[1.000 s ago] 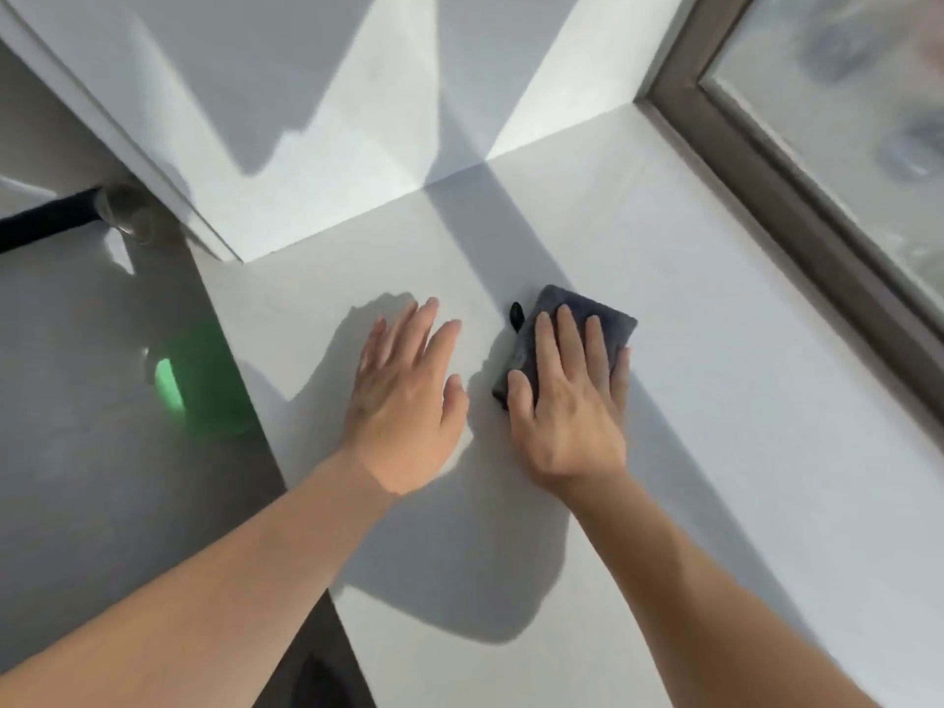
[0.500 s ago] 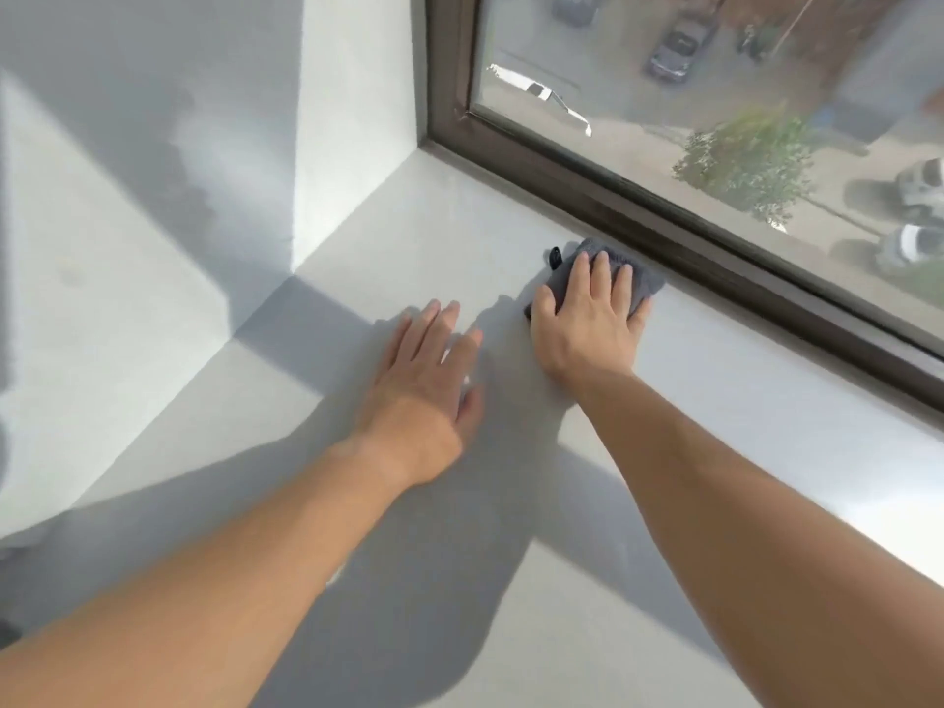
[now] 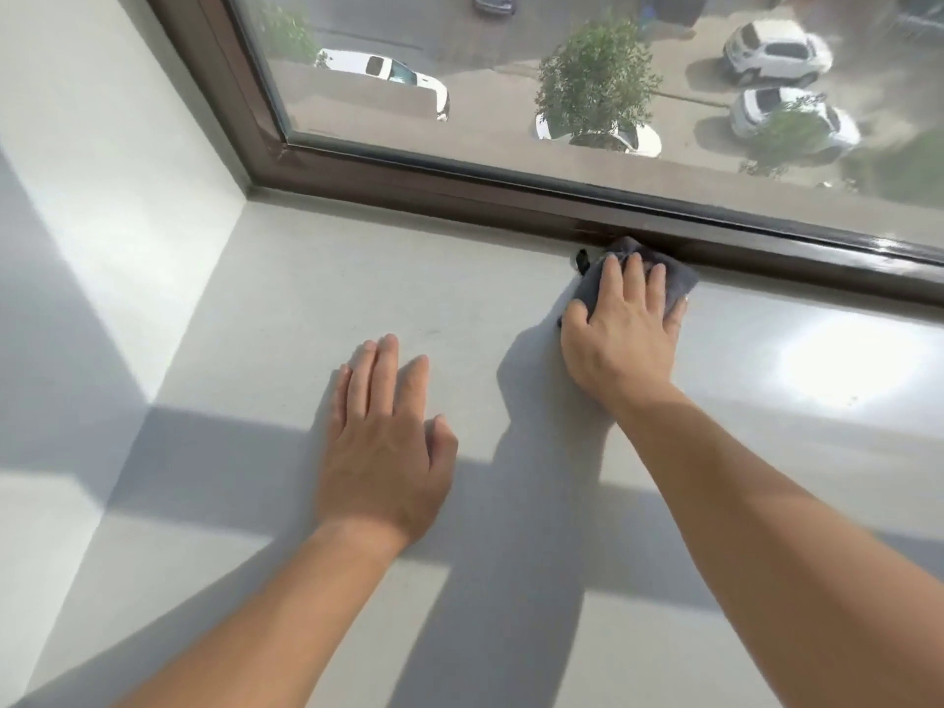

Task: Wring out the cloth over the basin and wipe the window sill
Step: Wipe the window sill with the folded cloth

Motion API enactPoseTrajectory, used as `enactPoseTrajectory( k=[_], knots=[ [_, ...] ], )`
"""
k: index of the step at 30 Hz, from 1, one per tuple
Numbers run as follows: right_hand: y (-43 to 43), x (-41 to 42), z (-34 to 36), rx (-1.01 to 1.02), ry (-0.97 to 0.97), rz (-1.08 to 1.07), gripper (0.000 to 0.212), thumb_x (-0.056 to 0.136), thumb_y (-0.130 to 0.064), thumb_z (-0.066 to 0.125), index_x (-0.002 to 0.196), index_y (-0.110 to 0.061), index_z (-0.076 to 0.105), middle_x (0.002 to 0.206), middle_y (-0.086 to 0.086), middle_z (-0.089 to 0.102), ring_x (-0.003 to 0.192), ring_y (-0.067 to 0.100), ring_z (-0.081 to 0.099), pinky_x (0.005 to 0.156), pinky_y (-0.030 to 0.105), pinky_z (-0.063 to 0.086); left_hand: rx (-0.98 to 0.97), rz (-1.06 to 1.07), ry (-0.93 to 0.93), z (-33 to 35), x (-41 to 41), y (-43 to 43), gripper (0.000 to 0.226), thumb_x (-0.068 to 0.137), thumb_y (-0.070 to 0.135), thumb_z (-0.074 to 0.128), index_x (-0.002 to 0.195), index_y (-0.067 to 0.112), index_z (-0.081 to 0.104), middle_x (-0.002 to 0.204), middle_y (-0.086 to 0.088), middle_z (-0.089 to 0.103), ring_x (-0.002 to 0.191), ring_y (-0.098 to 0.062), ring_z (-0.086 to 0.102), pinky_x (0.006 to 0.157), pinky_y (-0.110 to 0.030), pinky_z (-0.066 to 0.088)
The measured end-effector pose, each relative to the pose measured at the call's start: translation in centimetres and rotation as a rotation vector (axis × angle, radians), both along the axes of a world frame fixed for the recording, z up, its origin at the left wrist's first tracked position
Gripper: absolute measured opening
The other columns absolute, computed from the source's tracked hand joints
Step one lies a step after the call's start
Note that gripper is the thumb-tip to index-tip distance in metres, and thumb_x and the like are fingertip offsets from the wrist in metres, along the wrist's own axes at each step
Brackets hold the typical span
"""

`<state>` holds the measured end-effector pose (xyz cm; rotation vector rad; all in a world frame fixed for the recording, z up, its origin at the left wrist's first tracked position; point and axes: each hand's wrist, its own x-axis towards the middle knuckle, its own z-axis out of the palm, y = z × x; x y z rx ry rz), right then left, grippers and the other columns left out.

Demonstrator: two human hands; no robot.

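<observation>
A dark grey cloth [image 3: 679, 283] lies flat on the white window sill [image 3: 316, 298], pushed up against the brown window frame. My right hand [image 3: 620, 332] presses on it with fingers spread, covering most of it; a small black loop sticks out at the cloth's left corner. My left hand [image 3: 383, 442] rests palm-down on the bare sill, to the left of the right hand and nearer to me, with nothing in it. The basin is out of view.
The brown window frame [image 3: 459, 191] runs along the far edge of the sill and up the left side. A white side wall [image 3: 102, 186] closes the sill on the left. Through the glass are cars and trees far below.
My right hand has pushed the cloth away from me, from the middle of the sill to the window frame. The view has swung up towards the window, and the green basin has left the frame.
</observation>
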<state>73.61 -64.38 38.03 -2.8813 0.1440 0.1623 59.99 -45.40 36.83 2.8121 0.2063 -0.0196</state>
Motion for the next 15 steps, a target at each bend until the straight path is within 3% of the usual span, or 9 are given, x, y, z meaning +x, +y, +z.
enactPoseTrajectory(
  k=[3,5,7,12,15],
  knots=[
    [6.7,-1.5,-0.5,0.012,-0.067,0.330,0.067,0.095,-0.047,0.028,0.157,-0.022,0.021,0.167,0.002,0.014,0.154,0.025,0.001,0.123,0.052,-0.005,0.008,0.000,-0.021,-0.1,0.1,-0.4,0.064,0.086,0.037,0.033,0.145,0.013,0.039,0.161,-0.015,0.024,0.151,-0.030,0.012,0.123,-0.047,0.008],
    [6.2,-1.8,-0.4,-0.010,-0.061,0.444,0.064,0.098,-0.048,0.027,0.158,-0.025,0.020,0.167,-0.001,0.015,0.154,0.023,0.002,0.123,0.051,-0.005,0.000,0.001,-0.028,-0.1,0.3,-0.8,0.064,0.086,0.037,0.034,0.145,0.014,0.040,0.161,-0.015,0.025,0.151,-0.029,0.013,0.123,-0.046,0.008],
    [2.3,-1.8,-0.5,-0.021,-0.054,0.424,0.062,0.100,-0.045,0.026,0.158,-0.027,0.017,0.167,-0.004,0.012,0.154,0.020,-0.001,0.123,0.049,-0.006,-0.014,0.008,-0.030,-0.1,0.2,-1.3,0.064,0.086,0.035,0.034,0.146,0.014,0.038,0.161,-0.014,0.022,0.151,-0.027,0.010,0.123,-0.045,0.006],
    [-7.5,-3.8,-0.2,-0.051,0.038,-0.007,0.064,0.099,-0.044,0.023,0.159,-0.028,0.010,0.168,-0.006,0.004,0.154,0.017,-0.005,0.124,0.049,-0.005,-0.002,0.002,-0.032,0.0,0.0,-2.8,0.064,0.087,0.034,0.031,0.147,0.014,0.036,0.162,-0.014,0.019,0.152,-0.027,0.006,0.123,-0.045,0.003],
    [-2.2,-4.8,-0.3,-0.013,0.008,0.136,0.065,0.099,-0.045,0.025,0.159,-0.025,0.009,0.168,-0.003,0.004,0.154,0.021,-0.006,0.123,0.050,-0.007,0.007,0.004,-0.037,-0.1,-0.3,-3.4,0.064,0.088,0.036,0.029,0.148,0.013,0.035,0.162,-0.014,0.020,0.152,-0.027,0.007,0.123,-0.046,0.004]
  ],
)
